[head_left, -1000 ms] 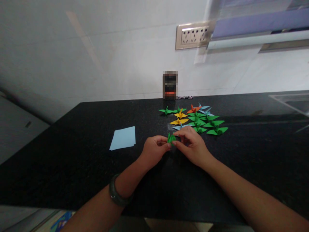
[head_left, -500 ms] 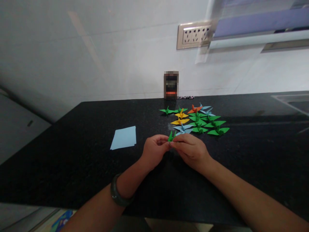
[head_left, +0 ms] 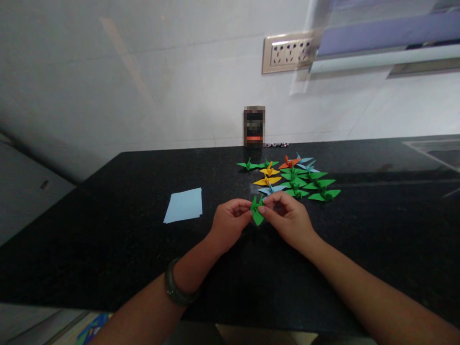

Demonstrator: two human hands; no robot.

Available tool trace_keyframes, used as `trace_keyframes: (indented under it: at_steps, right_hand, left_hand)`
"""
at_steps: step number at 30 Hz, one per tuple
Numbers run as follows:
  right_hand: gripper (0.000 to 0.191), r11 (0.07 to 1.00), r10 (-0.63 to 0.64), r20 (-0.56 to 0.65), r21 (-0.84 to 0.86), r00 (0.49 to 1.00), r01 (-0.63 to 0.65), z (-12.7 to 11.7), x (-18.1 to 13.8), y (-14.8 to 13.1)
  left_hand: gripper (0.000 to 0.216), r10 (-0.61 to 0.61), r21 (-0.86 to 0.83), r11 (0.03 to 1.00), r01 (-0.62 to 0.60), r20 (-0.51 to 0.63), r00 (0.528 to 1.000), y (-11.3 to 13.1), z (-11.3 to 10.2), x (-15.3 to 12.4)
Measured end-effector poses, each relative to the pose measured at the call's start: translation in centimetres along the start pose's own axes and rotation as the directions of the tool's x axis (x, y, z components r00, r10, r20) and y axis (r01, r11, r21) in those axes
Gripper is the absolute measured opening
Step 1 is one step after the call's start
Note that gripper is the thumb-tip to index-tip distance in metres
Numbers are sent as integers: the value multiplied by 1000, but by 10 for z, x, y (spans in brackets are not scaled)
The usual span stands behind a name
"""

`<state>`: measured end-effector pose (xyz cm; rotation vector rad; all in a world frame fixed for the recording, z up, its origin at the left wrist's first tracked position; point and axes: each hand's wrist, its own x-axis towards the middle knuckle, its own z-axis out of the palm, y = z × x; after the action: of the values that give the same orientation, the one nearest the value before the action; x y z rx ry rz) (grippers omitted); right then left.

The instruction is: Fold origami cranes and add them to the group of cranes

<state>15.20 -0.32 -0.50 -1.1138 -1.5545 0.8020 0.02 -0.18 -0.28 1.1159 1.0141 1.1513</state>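
A small green paper crane (head_left: 257, 214) is pinched between both hands just above the dark counter, one flap pointing down toward me and two points sticking up. My left hand (head_left: 230, 223) grips its left side between thumb and fingers. On the other side, my right hand (head_left: 289, 215) has its thumb on the front of the paper, with the fingers behind. Right behind my right fingers lies a light blue paper crane (head_left: 270, 189), partly hidden. Further back stand yellow cranes (head_left: 268, 180), an orange crane (head_left: 288, 163) and several green cranes (head_left: 294, 183).
A stack of light blue square paper (head_left: 183, 205) lies left of my hands on the black countertop (head_left: 118, 230). Against the wall stands a blurred dark box (head_left: 254, 127), with a beaded string (head_left: 277, 144) beside it. A socket panel (head_left: 287, 51) is on the wall.
My right thumb and fingers have shifted on the green crane. A green flap now shows folded down toward me, where before only the upper points showed. My left hand stays nearly still.
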Motion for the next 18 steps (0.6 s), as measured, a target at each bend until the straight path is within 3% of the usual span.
trace_keyframes:
  at_steps: [3,6,10,18]
  right_hand:
    - [28,944,247,135,192,960,-270,0,4,1]
    - [28,877,342,337,220,877,-427,-2,7,-2]
    - [27,836,368,389,260,845,-484,-4,8,-3]
    - [30,869,363,323,220,874,-443,-7,9,-2]
  left_hand:
    - [16,34,68,997,-33,-5,999,-1,-1,0]
    - [16,58,145,988,-58,4,998,-1,-2,1]
    - [16,49,162,985,-50,11,999,0,-3,1]
    - [27,-128,23,992,126,79,989,4,-2,-1]
